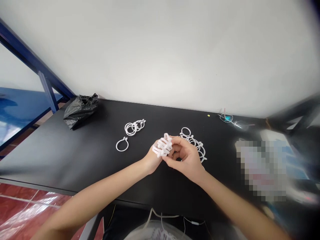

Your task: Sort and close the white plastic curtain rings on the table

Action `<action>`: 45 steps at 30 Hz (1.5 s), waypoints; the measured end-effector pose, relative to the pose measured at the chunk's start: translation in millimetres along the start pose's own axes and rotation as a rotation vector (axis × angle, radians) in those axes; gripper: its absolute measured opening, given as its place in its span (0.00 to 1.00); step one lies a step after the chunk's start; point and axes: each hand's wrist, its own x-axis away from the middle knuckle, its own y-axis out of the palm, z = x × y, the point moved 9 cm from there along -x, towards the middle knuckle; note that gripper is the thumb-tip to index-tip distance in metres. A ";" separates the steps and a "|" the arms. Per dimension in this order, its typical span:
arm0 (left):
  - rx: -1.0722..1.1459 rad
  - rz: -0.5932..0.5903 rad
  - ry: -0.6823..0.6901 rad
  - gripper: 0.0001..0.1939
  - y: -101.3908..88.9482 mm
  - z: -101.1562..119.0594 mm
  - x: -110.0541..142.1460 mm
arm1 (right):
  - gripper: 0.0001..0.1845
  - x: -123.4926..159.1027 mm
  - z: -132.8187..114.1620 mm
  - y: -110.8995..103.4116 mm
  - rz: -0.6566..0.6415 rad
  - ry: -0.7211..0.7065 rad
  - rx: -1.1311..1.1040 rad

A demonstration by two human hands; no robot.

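Observation:
My left hand (pixel 151 161) is above the black table with a bunch of white plastic curtain rings (pixel 162 146) in it. Its fingers are mostly hidden behind the rings and my other hand. From the right, my right hand (pixel 188 160) grips the same bunch, its thumb and index finger at the rings' edge and the other fingers curled. Beyond and partly behind that hand lies a spread of more white rings (pixel 185 131). To the left are a small cluster of rings (pixel 130 129) and one single ring (pixel 122 145) with a small eyelet on top.
A crumpled black plastic bag (pixel 81 110) lies at the table's back left. Clear-lensed glasses (pixel 227 117) rest near the wall. At the right is a blurred-out package (pixel 262 170). The black table (pixel 82 153) meets a white wall, and a blue metal frame (pixel 32 56) stands left.

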 end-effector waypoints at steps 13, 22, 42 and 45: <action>-0.198 -0.125 0.101 0.07 5.7 15.3 -2.4 | 0.19 2.8 -1.3 -1.8 -0.086 0.079 -0.022; -0.646 -0.127 0.320 0.11 1.8 34.8 7.2 | 0.13 0.7 21.2 -3.0 -0.299 0.379 -0.091; -0.853 -0.264 0.322 0.16 4.6 31.7 5.7 | 0.15 8.1 33.2 11.7 -0.378 0.551 -0.376; -1.066 -0.244 0.359 0.18 2.3 27.2 5.4 | 0.21 10.7 40.9 13.2 -0.345 0.611 -0.357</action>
